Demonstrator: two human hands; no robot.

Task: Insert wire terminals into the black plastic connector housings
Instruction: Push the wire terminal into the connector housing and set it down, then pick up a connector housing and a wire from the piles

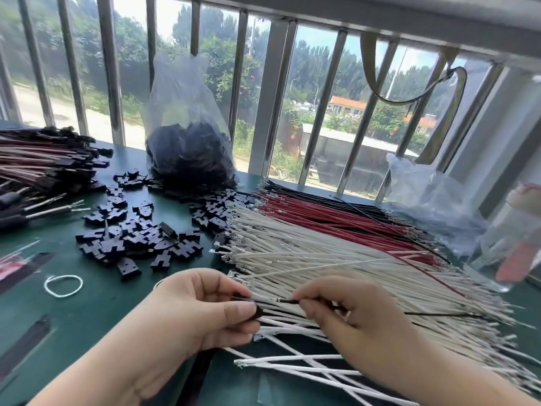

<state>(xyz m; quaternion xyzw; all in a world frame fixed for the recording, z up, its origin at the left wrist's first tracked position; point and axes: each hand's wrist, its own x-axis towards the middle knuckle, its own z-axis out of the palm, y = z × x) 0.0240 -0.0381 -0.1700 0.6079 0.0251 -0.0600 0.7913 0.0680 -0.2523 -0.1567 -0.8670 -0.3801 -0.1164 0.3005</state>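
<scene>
While my left hand (202, 312) pinches a small black plastic connector housing (257, 311) near the table's front edge, my right hand (336, 315) pinches a thin black wire (288, 301). It looks limp, so I'd grip close behind the terminal.

Bright daylight comes in through the window (292, 92) in front of me and falls evenly on the surface (87, 312). My hands (205, 312) give only soft shadows. The wide lens bends the bars (108, 68) near the edges. The bottle (515, 244) at the right edge is blurred, and the far left edge also.
</scene>
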